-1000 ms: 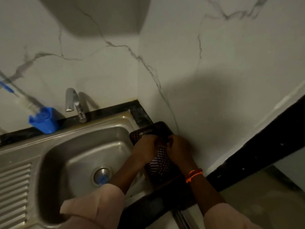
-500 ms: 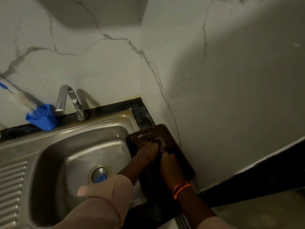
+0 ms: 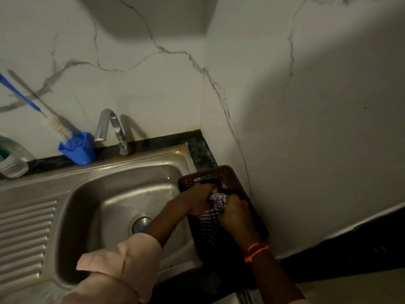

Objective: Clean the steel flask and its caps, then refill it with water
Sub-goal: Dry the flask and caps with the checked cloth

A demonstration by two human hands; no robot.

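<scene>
Both hands meet over a dark brown perforated basket (image 3: 221, 172) that stands right of the sink against the wall. My left hand (image 3: 195, 199) and my right hand (image 3: 235, 210) each grip a checked purple-and-white cloth (image 3: 215, 204), bunched between them. The cloth hangs down into the basket. Whatever the cloth may wrap is hidden; no steel flask or cap shows. A steel tap (image 3: 109, 126) curves over the steel sink (image 3: 92, 207) behind the hands.
A blue holder (image 3: 77, 150) with a white bottle brush (image 3: 57, 128) stands left of the tap on the black ledge. A ribbed white container (image 3: 12, 165) sits at the far left. A drainboard (image 3: 24, 235) lies left of the basin, the drain (image 3: 140, 223) mid-basin.
The view has shifted so the sink corner sits more central. Both hands stay over the basket, and the checked cloth now shows between them, bunched higher.
</scene>
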